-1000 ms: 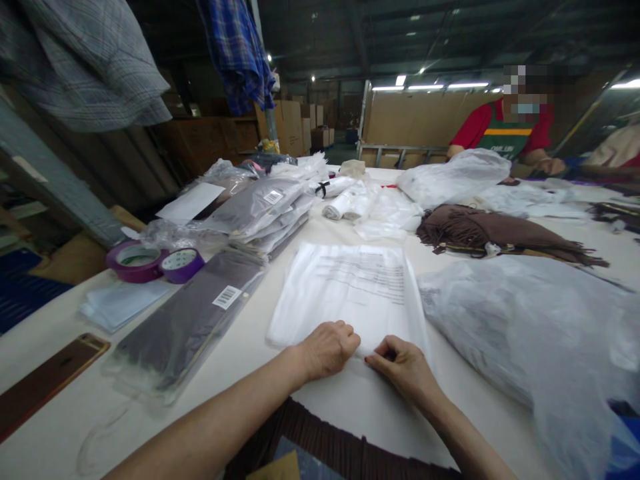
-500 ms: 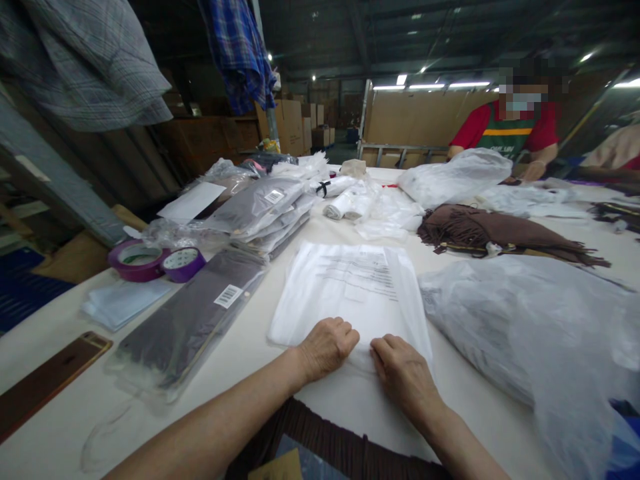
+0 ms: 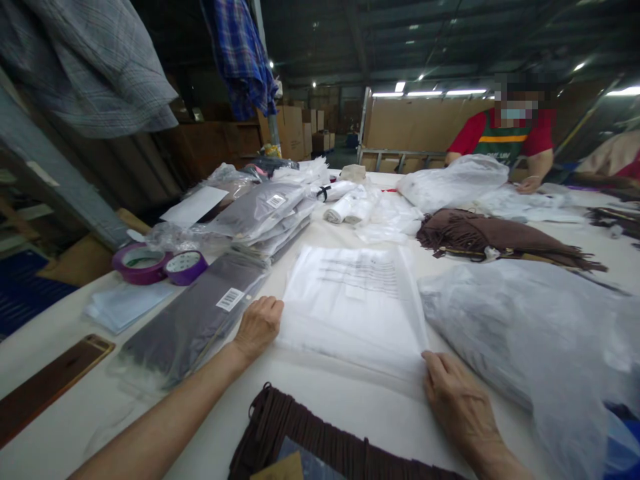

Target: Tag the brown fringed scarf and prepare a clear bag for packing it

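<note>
A stack of clear plastic bags [image 3: 345,313] with printed lines of text lies flat in front of me. At its left edge, my left hand [image 3: 260,325] is closed, pinching the plastic. My right hand [image 3: 453,387] grips the lower right corner with thumb and fingers together. Between my forearms, at the near table edge, lies a dark brown fringed piece [image 3: 310,433] with a tan card [image 3: 280,467] on it. A bagged grey-brown folded textile with a barcode label [image 3: 190,320] sits just left of my left hand.
Purple tape rolls [image 3: 186,267], bluish sheets [image 3: 127,307] and a phone [image 3: 55,380] are at left. Bagged packs [image 3: 270,207] are piled behind. A large plastic bag [image 3: 520,327] and a brown fringed textile [image 3: 500,235] lie right. A co-worker in a green apron [image 3: 503,143] stands opposite.
My hands have moved apart from the near middle of the bags, the left to the left edge, the right to the lower right corner. The near plastic edge is now spread between them.
</note>
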The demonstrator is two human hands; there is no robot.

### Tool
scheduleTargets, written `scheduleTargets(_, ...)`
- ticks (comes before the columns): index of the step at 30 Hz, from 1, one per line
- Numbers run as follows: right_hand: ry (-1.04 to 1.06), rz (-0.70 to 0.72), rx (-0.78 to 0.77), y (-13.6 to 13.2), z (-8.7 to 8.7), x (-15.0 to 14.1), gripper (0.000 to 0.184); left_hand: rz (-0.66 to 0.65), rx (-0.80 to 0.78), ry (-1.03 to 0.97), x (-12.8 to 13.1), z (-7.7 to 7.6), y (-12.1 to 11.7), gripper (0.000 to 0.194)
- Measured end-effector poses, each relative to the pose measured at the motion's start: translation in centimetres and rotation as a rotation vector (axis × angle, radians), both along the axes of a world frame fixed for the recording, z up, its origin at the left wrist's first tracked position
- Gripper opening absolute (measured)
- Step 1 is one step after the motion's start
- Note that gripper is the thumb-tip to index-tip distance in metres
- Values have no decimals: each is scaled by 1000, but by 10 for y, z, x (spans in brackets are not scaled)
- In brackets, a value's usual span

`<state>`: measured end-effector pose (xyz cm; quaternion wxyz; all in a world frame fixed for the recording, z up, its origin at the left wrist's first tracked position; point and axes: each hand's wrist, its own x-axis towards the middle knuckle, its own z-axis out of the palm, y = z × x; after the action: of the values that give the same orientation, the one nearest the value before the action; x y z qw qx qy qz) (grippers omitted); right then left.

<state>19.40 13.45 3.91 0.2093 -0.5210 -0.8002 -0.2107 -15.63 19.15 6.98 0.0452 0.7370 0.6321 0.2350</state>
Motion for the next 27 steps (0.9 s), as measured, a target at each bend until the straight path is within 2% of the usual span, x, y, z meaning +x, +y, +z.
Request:
scheduleTargets(2, 7, -78, -14, -1, -2, 4, 22, 79, -13, -177, -2, -1, -8, 18)
scheduleTargets(5, 329, -235, -137, -5, -4, 8, 25, 233, -71, -504, -2, -8, -20, 9)
scheduleTargets(8, 880, -403, -377, -11, -5, 5, 29, 372, -171, -866, -2, -16, -26, 4)
scheduleTargets(10, 1345, -487, -523, -14, -3, 0, 33, 424, -219, -1078, -2, -19, -27, 10)
scheduleTargets(12, 1770, -511, -611, -16, 1, -7, 42, 451, -240, -1242, -1, -20, -28, 14)
scheduleTargets(14, 1936, -464, -639, -17, 6, -13, 45, 462, -244, -1353, 0, -19, -28, 15)
scheduleTargets(18, 2069, -407, -706, -20, 11, -11, 45, 440, -238, -1441, 3, -17, -31, 16)
scheduleTargets(21, 2070, -374, -730, -30, 8, -4, 43, 393, -240, -1428, 6, -18, -41, 22)
scheduleTargets(23, 1912, -396, -749, -43, 5, 1, 40, 353, -265, -1375, 6, -18, -52, 27)
scheduleTargets(25, 1616, -409, -778, -58, 4, 4, 37, 314, -315, -1298, 6, -18, -64, 26)
scheduleTargets(27, 1315, -403, -785, -72, 3, 9, 35, 253, -346, -1120, 4, -17, -75, 21)
